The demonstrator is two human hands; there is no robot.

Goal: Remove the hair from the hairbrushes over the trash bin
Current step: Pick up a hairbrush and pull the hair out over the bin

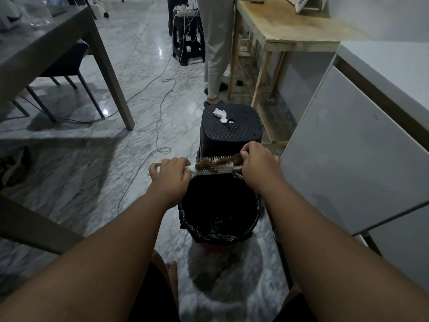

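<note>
A pale mint hairbrush [214, 171] lies level across the far rim of a trash bin [243, 231] lined with a black bag. Brown hair [210, 164] is tangled in its white bristles. My left hand [170, 174] is wrapped around the brush handle at the left end. My right hand [257, 166] is at the brush's right end, its fingers pinched on a strand of the brown hair. The brush tip is hidden under that hand.
A dark plastic stool [232, 133] with a crumpled white tissue [220, 115] stands just beyond the bin. A white cabinet [357, 159] is at the right, a wooden table [290, 38] behind it, a person's legs [217, 54] beside it. Cables [160, 126] trail on the marble floor.
</note>
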